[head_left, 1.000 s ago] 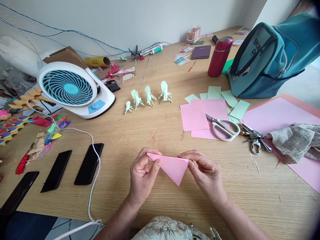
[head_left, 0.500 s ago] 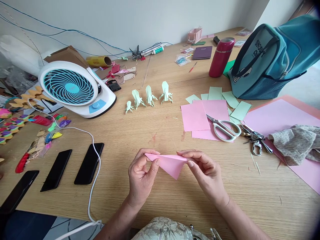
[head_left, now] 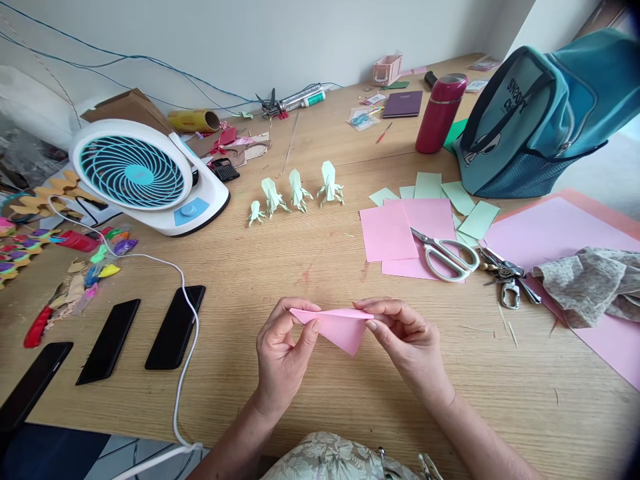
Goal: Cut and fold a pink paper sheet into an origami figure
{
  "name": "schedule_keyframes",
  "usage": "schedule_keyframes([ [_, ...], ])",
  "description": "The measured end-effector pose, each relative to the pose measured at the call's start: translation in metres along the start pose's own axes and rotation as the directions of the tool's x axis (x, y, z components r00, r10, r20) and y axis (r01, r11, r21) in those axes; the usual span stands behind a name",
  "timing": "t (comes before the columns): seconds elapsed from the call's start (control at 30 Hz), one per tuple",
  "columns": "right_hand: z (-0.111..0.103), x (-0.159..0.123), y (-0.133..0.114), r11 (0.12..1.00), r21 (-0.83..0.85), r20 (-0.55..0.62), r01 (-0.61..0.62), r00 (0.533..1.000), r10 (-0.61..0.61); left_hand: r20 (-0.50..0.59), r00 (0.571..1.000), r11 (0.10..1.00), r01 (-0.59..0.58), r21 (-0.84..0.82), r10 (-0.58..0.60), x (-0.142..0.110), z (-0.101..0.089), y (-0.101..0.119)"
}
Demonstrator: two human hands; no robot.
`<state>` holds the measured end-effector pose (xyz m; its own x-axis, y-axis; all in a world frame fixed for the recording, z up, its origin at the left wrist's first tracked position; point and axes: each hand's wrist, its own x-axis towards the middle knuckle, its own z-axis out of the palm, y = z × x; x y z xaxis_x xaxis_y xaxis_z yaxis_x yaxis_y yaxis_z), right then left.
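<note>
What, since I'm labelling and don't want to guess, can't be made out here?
- Head view: back of the folded pink paper, hidden by its own front, the left hand and the right hand.
- Head view: one end of the leftmost phone, cut off by the left edge.
- Head view: full outlines of some green pieces, covered by pink sheets.
- Head view: any lettering on the purple booklet, too small to read.

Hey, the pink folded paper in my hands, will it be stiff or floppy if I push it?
The pink paper is probably light: your left hand and right hand just pinch its ends. It seems fairly stiff, spanning between them with little sag. Its thin edges suggest a push could buckle or crease it.
</note>
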<state>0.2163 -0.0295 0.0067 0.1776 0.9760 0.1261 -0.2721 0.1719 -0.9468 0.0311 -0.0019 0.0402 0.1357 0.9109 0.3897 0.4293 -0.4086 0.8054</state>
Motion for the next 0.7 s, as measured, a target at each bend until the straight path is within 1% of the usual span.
schedule_keyframes([
  [0.17,-0.0009,-0.0014,0.0007,1.0,-0.003,0.012,0.02,1.0,-0.02,0.005,1.0,1.0,-0.014,-0.004,0.014,-0.0002,0.0006,-0.0009],
  [0.43,-0.0005,-0.0001,-0.0024,1.0,-0.005,-0.016,0.024,1.0,-0.024,0.031,0.999,1.0,-0.019,-0.005,0.019,-0.0018,0.0007,-0.0012],
  [0.7,-0.0005,-0.0002,-0.0037,1.0,-0.016,-0.025,0.02,0.999,-0.02,0.033,0.999,0.999,-0.022,-0.025,0.023,-0.0026,0.0012,-0.0019],
])
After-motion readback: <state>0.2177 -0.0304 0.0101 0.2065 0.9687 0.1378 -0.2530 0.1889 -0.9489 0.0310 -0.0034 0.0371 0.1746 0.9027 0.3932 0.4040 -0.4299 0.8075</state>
